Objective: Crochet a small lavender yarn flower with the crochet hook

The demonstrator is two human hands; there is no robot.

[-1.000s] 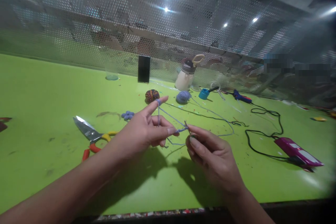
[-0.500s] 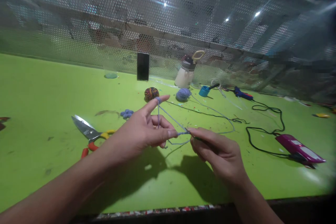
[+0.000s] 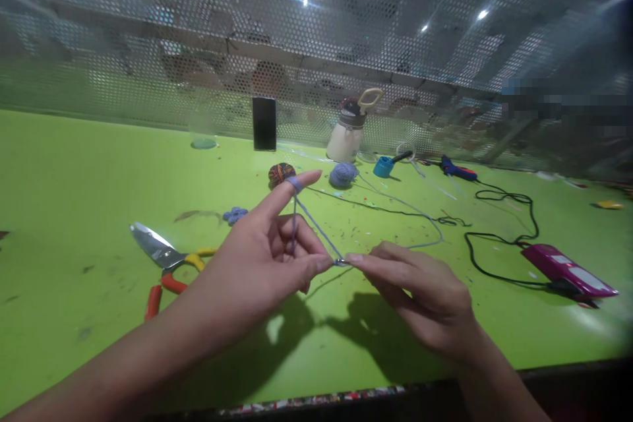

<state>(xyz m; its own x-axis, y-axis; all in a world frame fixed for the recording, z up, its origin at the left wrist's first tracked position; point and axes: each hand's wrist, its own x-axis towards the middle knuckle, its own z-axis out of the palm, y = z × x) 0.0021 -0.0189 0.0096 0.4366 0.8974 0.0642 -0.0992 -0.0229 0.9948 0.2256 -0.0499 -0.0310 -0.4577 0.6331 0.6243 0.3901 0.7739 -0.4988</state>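
While taut, yarn (image 3: 319, 229) (blue) between grips (image 3: 264, 250) (image 3: 428, 297).

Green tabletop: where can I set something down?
Free: left back, between red-and-yellow-handled silver scissors and the transparent cup; right front, nearer than the rectangular magenta box. Crowded: centre, around periwinkle yarn ball and multicoloured yarn ball.

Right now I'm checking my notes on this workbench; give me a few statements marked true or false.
1. Blue yarn wraps a finger of the left hand. True.
2. The scissors are being held. False: the scissors lie on the green table.
3. A white bottle stands behind the blue yarn ball. True.
4. The phone lies flat. False: the phone stands upright.
5. The magenta device lies right of the right hand. True.
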